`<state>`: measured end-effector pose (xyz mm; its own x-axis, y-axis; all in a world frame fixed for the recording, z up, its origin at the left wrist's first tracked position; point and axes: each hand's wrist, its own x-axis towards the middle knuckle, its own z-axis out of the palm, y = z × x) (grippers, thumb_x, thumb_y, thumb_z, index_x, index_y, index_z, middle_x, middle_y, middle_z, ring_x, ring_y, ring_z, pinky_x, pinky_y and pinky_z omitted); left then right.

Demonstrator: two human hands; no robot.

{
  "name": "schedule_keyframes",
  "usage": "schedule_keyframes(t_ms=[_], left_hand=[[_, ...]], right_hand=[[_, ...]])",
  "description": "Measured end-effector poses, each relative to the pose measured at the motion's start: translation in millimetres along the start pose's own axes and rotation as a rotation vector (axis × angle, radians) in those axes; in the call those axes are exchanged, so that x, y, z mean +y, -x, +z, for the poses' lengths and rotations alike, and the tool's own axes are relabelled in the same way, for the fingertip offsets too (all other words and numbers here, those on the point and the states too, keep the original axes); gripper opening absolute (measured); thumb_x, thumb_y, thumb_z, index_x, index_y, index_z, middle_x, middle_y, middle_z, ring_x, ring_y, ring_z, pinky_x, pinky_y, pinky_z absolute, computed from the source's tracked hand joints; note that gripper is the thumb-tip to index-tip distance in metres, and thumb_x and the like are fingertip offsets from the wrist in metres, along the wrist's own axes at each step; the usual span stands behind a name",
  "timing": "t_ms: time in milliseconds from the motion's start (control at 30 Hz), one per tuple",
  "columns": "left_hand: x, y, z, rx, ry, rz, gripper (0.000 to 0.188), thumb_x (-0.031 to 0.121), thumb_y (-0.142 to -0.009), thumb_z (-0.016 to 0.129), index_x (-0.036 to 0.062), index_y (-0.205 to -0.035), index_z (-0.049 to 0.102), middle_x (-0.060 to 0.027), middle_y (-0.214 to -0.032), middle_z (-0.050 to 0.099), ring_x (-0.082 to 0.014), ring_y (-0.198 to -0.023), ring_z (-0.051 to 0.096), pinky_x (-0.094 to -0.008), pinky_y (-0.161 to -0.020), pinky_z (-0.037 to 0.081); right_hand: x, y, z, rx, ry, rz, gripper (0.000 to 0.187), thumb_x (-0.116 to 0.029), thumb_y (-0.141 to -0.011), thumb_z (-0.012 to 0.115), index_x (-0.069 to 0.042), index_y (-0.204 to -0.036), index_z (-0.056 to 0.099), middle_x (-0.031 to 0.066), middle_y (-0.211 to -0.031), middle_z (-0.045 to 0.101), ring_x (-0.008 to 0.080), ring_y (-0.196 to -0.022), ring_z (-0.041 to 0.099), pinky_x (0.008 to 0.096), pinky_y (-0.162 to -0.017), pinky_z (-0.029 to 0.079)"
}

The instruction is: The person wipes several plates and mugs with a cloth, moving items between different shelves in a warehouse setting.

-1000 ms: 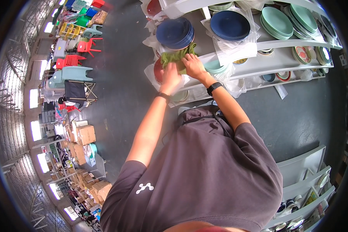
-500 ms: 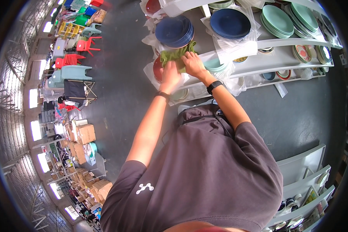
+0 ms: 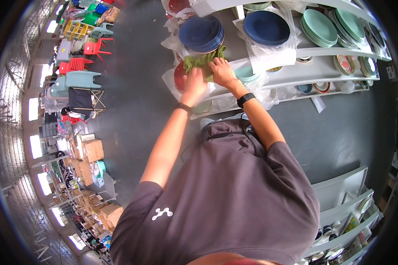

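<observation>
While the green cloth (image 3: 204, 59) lies bunched at the near end of the white shelf unit (image 3: 278, 78), just on the person's side of a stack of dark blue plates (image 3: 200, 32), both hands work close together over it. The right hand (image 3: 223, 71) has its fingers curled onto the cloth; the left hand (image 3: 195, 83) is at its lower left edge — blurred, so I cannot tell how firmly its fingers close. A red dish (image 3: 180, 77) shows partly beside the left hand. Right of the blue stack, another dark blue plate (image 3: 266, 27) rests on pale wrapping, with pale green plates (image 3: 319, 26) farther along. A black watch (image 3: 246, 100) circles the right wrist. Well apart, across the grey floor (image 3: 135, 88), stand red chairs (image 3: 95, 47) and brown cartons (image 3: 93, 151).
</observation>
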<state>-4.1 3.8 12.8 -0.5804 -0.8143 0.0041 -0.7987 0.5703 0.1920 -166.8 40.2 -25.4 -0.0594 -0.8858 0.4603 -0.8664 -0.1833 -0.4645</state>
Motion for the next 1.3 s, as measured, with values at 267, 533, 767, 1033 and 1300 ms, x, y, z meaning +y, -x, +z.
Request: schedule_keyframes(t_ms=[267, 533, 767, 1033, 1300], left_hand=[[0.5, 1.9, -13.5, -0.071, 0.010, 0.079, 0.048, 0.017, -0.077, 0.068, -0.0011, -0.119, 0.054, -0.0191, -0.124, 0.053, -0.0356, -0.119, 0.054, -0.0559, -0.095, 0.039], [38.9, -15.6, -2.5, -0.057, 0.137, 0.132, 0.038, 0.019, -0.079, 0.068, 0.0034, -0.112, 0.060, -0.0093, -0.110, 0.056, -0.0277, -0.111, 0.056, -0.0484, -0.091, 0.040], [24.0, -21.4, 37.1, 0.209, 0.243, 0.219, 0.025, 0.019, -0.081, 0.069, 0.0088, -0.104, 0.069, -0.0019, -0.095, 0.066, -0.0200, -0.094, 0.063, -0.0376, -0.089, 0.041], [-30.5, 5.4, -6.0, 0.185, 0.320, 0.148, 0.023, 0.010, -0.082, 0.062, 0.0095, -0.102, 0.073, -0.0031, -0.094, 0.071, -0.0218, -0.090, 0.066, -0.0353, -0.085, 0.049], [-32.5, 25.8, -32.6, 0.359, 0.743, -0.031, 0.018, 0.009, -0.085, 0.070, 0.0043, -0.102, 0.073, -0.0071, -0.094, 0.074, -0.0233, -0.077, 0.069, -0.0338, -0.070, 0.054]], right_hand=[[3.8, 2.2, -7.4, -0.109, 0.035, -0.040, 0.028, -0.004, -0.076, 0.058, -0.005, -0.105, 0.061, 0.0167, -0.100, 0.058, 0.0370, -0.097, 0.057, 0.0470, -0.086, 0.048], [45.5, 11.7, -68.1, -0.190, 0.103, -0.027, 0.033, -0.008, -0.074, 0.068, -0.008, -0.107, 0.062, 0.0140, -0.104, 0.056, 0.0367, -0.100, 0.056, 0.0487, -0.085, 0.048], [43.3, 9.0, -69.9, -0.346, 0.332, 0.000, 0.040, -0.010, -0.074, 0.065, -0.006, -0.114, 0.060, 0.0149, -0.114, 0.053, 0.0368, -0.106, 0.052, 0.0509, -0.094, 0.042], [13.8, -3.3, -40.1, -0.387, 0.124, -0.060, 0.037, -0.008, -0.080, 0.064, -0.004, -0.117, 0.067, 0.0072, -0.114, 0.060, 0.0303, -0.109, 0.056, 0.0475, -0.095, 0.041], [-4.4, -20.1, -61.3, -0.285, -0.319, 0.206, 0.028, 0.008, -0.080, 0.063, 0.002, -0.106, 0.069, 0.0155, -0.100, 0.069, 0.0317, -0.096, 0.066, 0.0385, -0.086, 0.052]])
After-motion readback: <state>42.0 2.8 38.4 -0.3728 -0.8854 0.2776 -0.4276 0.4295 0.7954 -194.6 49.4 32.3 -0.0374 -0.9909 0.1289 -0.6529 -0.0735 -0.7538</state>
